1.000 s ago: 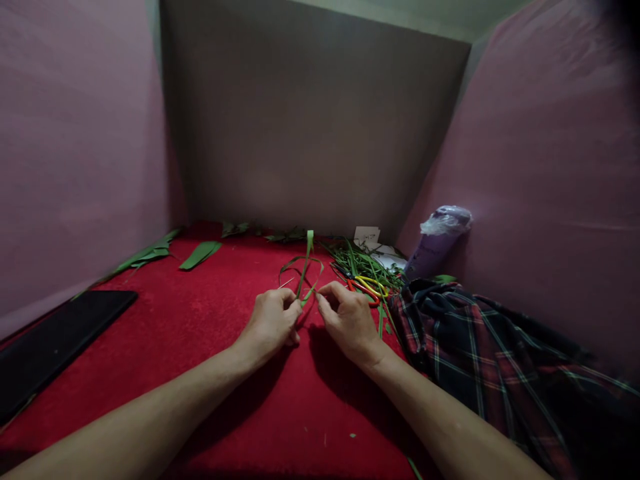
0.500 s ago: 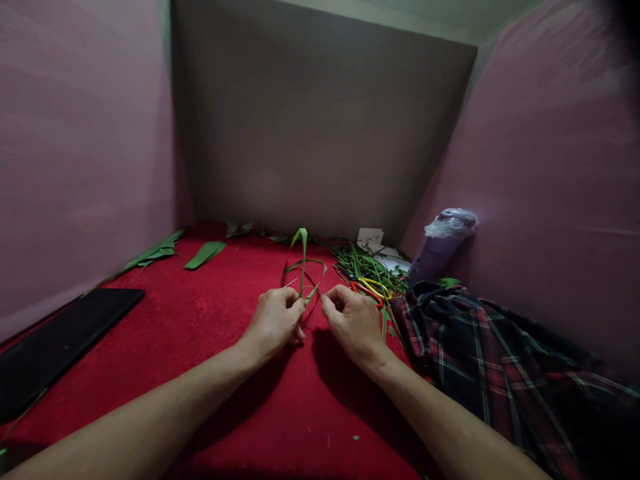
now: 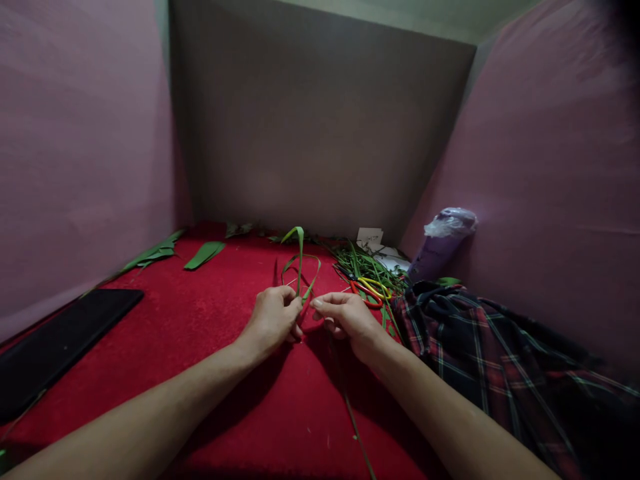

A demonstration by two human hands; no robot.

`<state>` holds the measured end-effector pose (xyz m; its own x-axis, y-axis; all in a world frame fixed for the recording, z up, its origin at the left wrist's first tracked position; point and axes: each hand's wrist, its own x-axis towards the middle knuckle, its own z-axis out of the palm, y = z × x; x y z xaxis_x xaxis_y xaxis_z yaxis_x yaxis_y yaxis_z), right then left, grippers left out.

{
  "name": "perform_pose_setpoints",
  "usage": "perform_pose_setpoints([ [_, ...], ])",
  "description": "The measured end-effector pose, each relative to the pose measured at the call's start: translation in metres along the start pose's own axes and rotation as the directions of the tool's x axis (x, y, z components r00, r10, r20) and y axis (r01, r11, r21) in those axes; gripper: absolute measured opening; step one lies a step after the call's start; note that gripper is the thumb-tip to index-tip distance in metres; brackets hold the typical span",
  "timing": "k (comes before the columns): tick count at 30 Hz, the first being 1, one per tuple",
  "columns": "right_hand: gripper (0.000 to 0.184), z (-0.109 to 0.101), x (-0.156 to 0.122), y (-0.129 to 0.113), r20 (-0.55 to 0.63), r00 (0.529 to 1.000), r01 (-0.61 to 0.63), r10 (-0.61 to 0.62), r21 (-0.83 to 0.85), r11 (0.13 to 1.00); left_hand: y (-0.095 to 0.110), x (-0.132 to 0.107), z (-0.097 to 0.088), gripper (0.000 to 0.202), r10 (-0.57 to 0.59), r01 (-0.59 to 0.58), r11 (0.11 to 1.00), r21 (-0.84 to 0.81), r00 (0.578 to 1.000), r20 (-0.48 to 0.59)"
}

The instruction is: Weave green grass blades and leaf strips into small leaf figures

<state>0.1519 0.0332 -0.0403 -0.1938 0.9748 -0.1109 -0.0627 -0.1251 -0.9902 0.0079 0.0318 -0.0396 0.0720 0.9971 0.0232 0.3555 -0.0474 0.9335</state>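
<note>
My left hand (image 3: 273, 321) is closed, its thumb and fingers pinching a narrow green leaf strip (image 3: 301, 257) that stands up and folds over at the top. A thinner strip curves in a loop (image 3: 319, 267) beyond the fingers. Close by on the right, my right hand (image 3: 354, 321) is closed in a pinch beside the loop's end. From beneath it a long thin stem (image 3: 349, 403) trails down to the near edge of the view. The hands nearly meet above the red cloth (image 3: 220, 320), and their gripping fingertips are partly hidden.
Scissors (image 3: 370, 288) with red and yellow handles rest by a heap of green stems (image 3: 367, 263) on the right. Beyond stand a white card (image 3: 370, 237) and a purple container (image 3: 435, 253). A plaid cloth (image 3: 480, 347) lies nearer; a black flat object (image 3: 70, 340) and a cut leaf (image 3: 205, 255) lie left.
My right hand has shifted slightly left, towards my left hand, and its fingers have straightened. The long stem now shows below it. The leaf loop has tipped a little left.
</note>
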Motion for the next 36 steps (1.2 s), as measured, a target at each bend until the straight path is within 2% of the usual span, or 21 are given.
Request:
perform_pose_setpoints([
  [14,0.025,-0.0025,0.0034,0.0057,0.056,0.996,0.06,-0.071,0.178,0.982,-0.0029,-0.0017,0.0014,0.018,0.039,-0.043,0.998,0.056,0.997,0.069],
  [30,0.027,0.0032,0.0005,0.0057,0.029,0.993,0.103,-0.111,0.189,0.977,-0.0014,-0.0035,0.0047,0.019,0.048,-0.052,0.998,0.025,0.99,0.131],
  [36,0.031,0.0054,-0.0004,0.006,0.003,0.989,0.149,-0.151,0.134,0.98,0.0005,-0.0053,0.0051,0.009,0.065,-0.065,0.998,-0.006,0.987,0.146],
])
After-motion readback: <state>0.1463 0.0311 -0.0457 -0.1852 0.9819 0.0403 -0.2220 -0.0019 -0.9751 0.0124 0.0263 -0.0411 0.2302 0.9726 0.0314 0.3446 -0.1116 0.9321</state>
